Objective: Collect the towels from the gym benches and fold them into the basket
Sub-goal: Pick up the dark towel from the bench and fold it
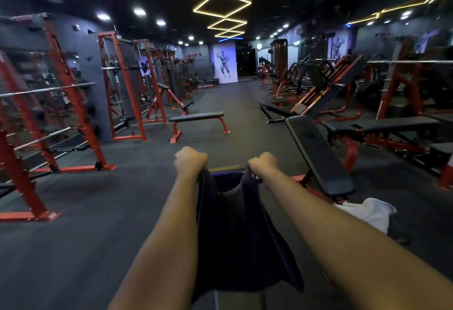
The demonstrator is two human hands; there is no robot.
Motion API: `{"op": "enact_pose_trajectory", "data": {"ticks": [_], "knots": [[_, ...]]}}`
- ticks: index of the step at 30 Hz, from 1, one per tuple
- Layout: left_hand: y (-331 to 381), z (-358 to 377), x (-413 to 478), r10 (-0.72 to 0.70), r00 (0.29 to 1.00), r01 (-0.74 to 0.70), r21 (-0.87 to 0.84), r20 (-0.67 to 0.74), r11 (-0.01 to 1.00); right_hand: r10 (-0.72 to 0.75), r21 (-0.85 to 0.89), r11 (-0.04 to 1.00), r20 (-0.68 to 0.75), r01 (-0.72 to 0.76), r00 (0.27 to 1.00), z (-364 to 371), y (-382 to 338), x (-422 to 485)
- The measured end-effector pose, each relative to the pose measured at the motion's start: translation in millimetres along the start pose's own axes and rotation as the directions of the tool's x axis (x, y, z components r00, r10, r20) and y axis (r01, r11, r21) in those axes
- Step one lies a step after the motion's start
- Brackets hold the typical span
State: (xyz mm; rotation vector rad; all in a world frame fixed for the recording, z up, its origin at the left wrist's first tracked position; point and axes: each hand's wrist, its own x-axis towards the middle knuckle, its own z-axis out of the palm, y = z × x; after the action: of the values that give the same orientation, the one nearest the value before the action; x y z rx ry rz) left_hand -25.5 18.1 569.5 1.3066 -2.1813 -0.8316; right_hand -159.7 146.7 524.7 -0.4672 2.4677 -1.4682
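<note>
Both arms reach forward, the left hand (pixel 190 160) and right hand (pixel 262 164) each gripping an upper corner of a dark, limp cloth towel (pixel 241 231). A crumpled white towel (pixel 367 212) lies beside the black padded bench (pixel 318 152).

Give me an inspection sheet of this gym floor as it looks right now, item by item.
Surface: dark gym floor.
Job's things: dark towel held up by its top edge; white towel crumpled beside the incline bench's lower end; yellow rim behind the dark towel, possibly the basket, cannot tell.
Clutter: nothing seen.
Hands: left hand and right hand each grip a top corner of the dark towel.
Cables: nothing seen.
Surroundings: red racks left, flat bench ahead, more benches right.
</note>
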Motion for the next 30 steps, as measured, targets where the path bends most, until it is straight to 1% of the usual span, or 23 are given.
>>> {"op": "enact_pose_trajectory", "data": {"ticks": [3, 5, 6, 8, 9, 10, 11, 12, 13, 14, 15, 16, 17, 18, 19, 20, 22, 23, 24, 26, 27, 28, 30], "knots": [[8.3, 16.8, -10.0, 0.072, 0.992, -0.074, 0.007, 0.108, 0.997, -0.139, -0.025, 0.989, 0.137, 0.144, 0.981, 28.7, -5.6, -7.3], [13.8, 20.0, -16.7, 0.124, 0.970, -0.126, -0.005, 0.208, 0.992, -0.215, -0.013, 0.974, 0.280, 0.227, 0.936, 38.4, -4.2, -7.9], [15.3, 20.0, -18.4, 0.137, 0.957, -0.134, -0.026, 0.257, 0.991, -0.233, 0.020, 0.970, 0.343, 0.241, 0.910, 40.0, -2.2, -7.2], [12.5, 18.7, -16.7, 0.144, 0.913, -0.093, -0.151, 0.381, 0.984, -0.276, 0.119, 0.961, 0.458, 0.249, 0.845, 35.8, 2.4, -11.3], [8.8, 16.8, -14.9, 0.147, 0.873, -0.051, -0.212, 0.466, 0.976, -0.296, 0.146, 0.955, 0.491, 0.258, 0.820, 33.8, 6.5, -11.5], [3.9, 15.4, -11.8, 0.161, 0.827, -0.025, -0.252, 0.538, 0.967, -0.321, 0.172, 0.947, 0.504, 0.271, 0.802, 33.3, 12.4, -8.9], [-0.4, 14.7, -9.3, 0.188, 0.794, -0.028, -0.274, 0.578, 0.961, -0.345, 0.188, 0.938, 0.501, 0.290, 0.794, 33.7, 18.7, -6.5], [-4.7, 14.4, -6.7, 0.228, 0.782, -0.054, -0.300, 0.581, 0.952, -0.374, 0.188, 0.927, 0.479, 0.323, 0.794, 34.7, 23.7, -4.2], [-8.3, 14.9, -4.8, 0.274, 0.792, -0.094, -0.335, 0.545, 0.938, -0.398, 0.170, 0.917, 0.445, 0.361, 0.802, 35.9, 27.8, -2.6], [-12.9, 16.9, -1.6, 0.324, 0.819, -0.160, -0.354, 0.474, 0.922, -0.422, 0.150, 0.906, 0.412, 0.397, 0.807, 38.2, 31.4, 0.0], [-18.4, 17.9, 2.4, 0.359, 0.844, -0.229, -0.337, 0.399, 0.913, -0.440, 0.141, 0.897, 0.384, 0.419, 0.812, 39.4, 32.7, 0.6], [-26.9, 19.4, 7.9, 0.377, 0.846, -0.278, -0.293, 0.377, 0.915, -0.456, 0.149, 0.890, 0.357, 0.432, 0.815, 39.9, 32.2, -0.1], [-36.7, 20.3, 12.0, 0.378, 0.817, -0.300, -0.238, 0.436, 0.924, -0.463, 0.177, 0.886, 0.333, 0.427, 0.821, 37.0, 28.7, -3.8], [-47.7, 23.7, 16.7, 0.361, 0.768, -0.311, -0.185, 0.530, 0.932, -0.459, 0.220, 0.887, 0.326, 0.406, 0.826, 33.4, 24.5, -5.8], [-58.5, 27.8, 19.5, 0.320, 0.728, -0.341, -0.085, 0.606, 0.936, -0.453, 0.260, 0.888, 0.339, 0.381, 0.825, 27.1, 19.8, -7.5], [-69.1, 32.8, 22.5, 0.291, 0.714, -0.406, 0.039, 0.637, 0.913, -0.447, 0.285, 0.889, 0.368, 0.359, 0.816, 21.7, 16.6, -6.0], [-83.8, 38.8, 22.6, 0.257, 0.755, -0.512, 0.299, 0.603, 0.805, -0.423, 0.284, 0.902, 0.446, 0.323, 0.789, 8.9, 11.6, -2.5], [-88.9, 40.4, 25.0, 0.263, 0.772, -0.531, 0.359, 0.579, 0.767, -0.397, 0.258, 0.916, 0.478, 0.307, 0.784, 3.5, 11.3, 1.7], [-92.2, 39.1, 28.8, 0.259, 0.777, -0.523, 0.360, 0.575, 0.773, -0.360, 0.215, 0.932, 0.485, 0.290, 0.797, -0.5, 13.6, 9.1], [-98.6, 34.3, 39.1, 0.229, 0.757, -0.470, 0.265, 0.612, 0.842, -0.280, 0.052, 0.957, 0.434, 0.287, 0.856, -6.1, 21.0, 24.1], [-100.7, 33.3, 45.3, 0.229, 0.748, -0.460, 0.238, 0.623, 0.855, -0.233, -0.065, 0.958, 0.396, 0.281, 0.888, -7.2, 26.7, 31.2], [-101.5, 34.5, 51.3, 0.242, 0.755, -0.470, 0.246, 0.609, 0.848, -0.183, -0.185, 0.948, 0.345, 0.258, 0.920, -6.7, 35.6, 38.6], [-101.8, 43.7, 61.3, 0.285, 0.784, -0.489, 0.267, 0.551, 0.831, -0.091, -0.395, 0.904, 0.190, 0.161, 0.978, -2.6, 55.2, 47.5]]}}
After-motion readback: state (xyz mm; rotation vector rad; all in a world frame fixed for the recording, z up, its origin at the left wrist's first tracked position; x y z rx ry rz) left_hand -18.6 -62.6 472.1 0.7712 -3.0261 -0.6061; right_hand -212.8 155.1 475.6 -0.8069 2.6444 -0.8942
